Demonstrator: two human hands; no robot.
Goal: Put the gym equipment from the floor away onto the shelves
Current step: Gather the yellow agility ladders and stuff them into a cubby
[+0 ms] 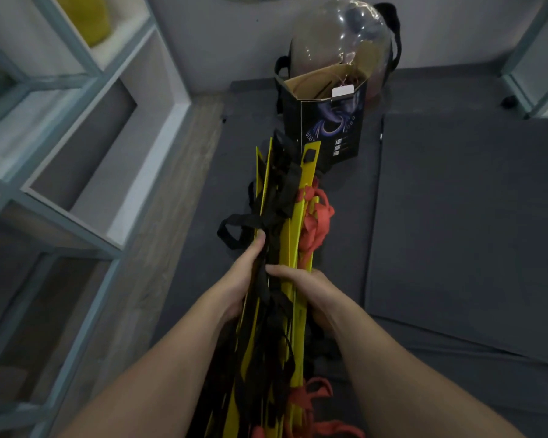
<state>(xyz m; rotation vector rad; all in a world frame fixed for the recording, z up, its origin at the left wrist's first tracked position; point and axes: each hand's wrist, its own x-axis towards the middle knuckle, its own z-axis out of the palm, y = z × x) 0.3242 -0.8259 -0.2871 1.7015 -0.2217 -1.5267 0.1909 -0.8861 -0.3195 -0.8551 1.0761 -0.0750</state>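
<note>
At the centre of the frame, the left hand [241,279] and right hand [310,295] clasp a bundle of yellow slats [293,235] tangled with black straps [279,191] and red bands [317,219]. Shelves [86,128] fill the left; a dark box [326,121] stands on grey floor mats [456,216] above centre.

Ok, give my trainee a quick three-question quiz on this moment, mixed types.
1. True or false: both the left hand and the right hand grip the bundle of yellow slats and black straps.
2. Which stands on the grey mat? A) open dark box B) kettlebell C) bicycle
3. Fill in: the shelves stand on the person's ____ side.

Key: 1 true; 2 A; 3 left.
</note>
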